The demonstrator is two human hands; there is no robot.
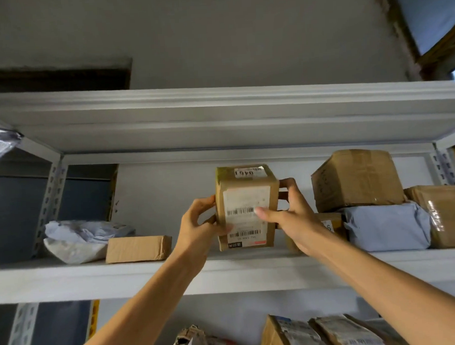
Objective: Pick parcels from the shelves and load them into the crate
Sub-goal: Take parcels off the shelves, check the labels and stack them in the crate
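Observation:
A small upright cardboard parcel (246, 195) with a white barcode label faces me above the white shelf board (68, 278). My left hand (197, 225) grips its left side, fingers curled round the edge. My right hand (292, 213) grips its right side, thumb laid across the label and fingers wrapped behind. Whether the parcel's bottom still touches the shelf I cannot tell. No crate is in view.
On the same shelf lie a flat brown box (138, 248) and a white poly bag (79, 239) at left, a brown box (356, 180) stacked on a grey bag (387, 227) at right. More parcels (322, 333) fill the shelf below. An upper shelf (218, 112) hangs overhead.

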